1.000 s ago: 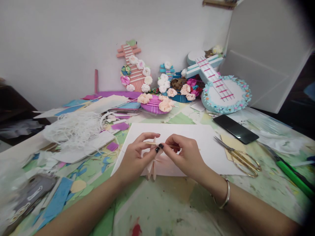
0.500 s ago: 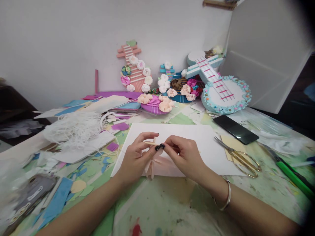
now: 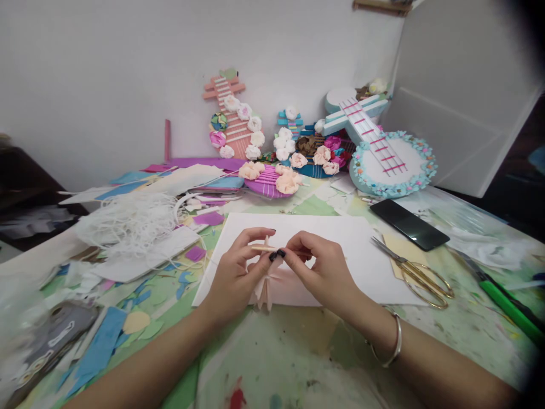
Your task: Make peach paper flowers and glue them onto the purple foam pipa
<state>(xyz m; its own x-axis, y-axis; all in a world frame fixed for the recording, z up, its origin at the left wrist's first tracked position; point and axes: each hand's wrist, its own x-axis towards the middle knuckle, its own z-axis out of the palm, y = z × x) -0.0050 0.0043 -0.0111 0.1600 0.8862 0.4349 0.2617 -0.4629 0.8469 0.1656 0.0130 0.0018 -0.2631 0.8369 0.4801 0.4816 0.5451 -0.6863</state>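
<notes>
My left hand (image 3: 236, 270) and my right hand (image 3: 319, 267) meet over a white sheet (image 3: 361, 255) in the middle of the table. Both pinch a thin wooden stick (image 3: 261, 247) that lies crosswise between the fingertips. A folded pale pink paper piece (image 3: 266, 287) hangs below the stick, between the two hands, and spreads onto the sheet under my right palm. A silver bangle sits on my right wrist.
Gold scissors (image 3: 419, 274) lie right of the sheet, a black phone (image 3: 409, 224) behind them, a green-handled tool (image 3: 506, 304) at far right. White string (image 3: 128, 224) and paper scraps cover the left. Flowered guitar-shaped crafts (image 3: 387, 159) stand along the back wall.
The hands have barely moved; the fingers shift slightly on the stick and the pink paper stays between them.
</notes>
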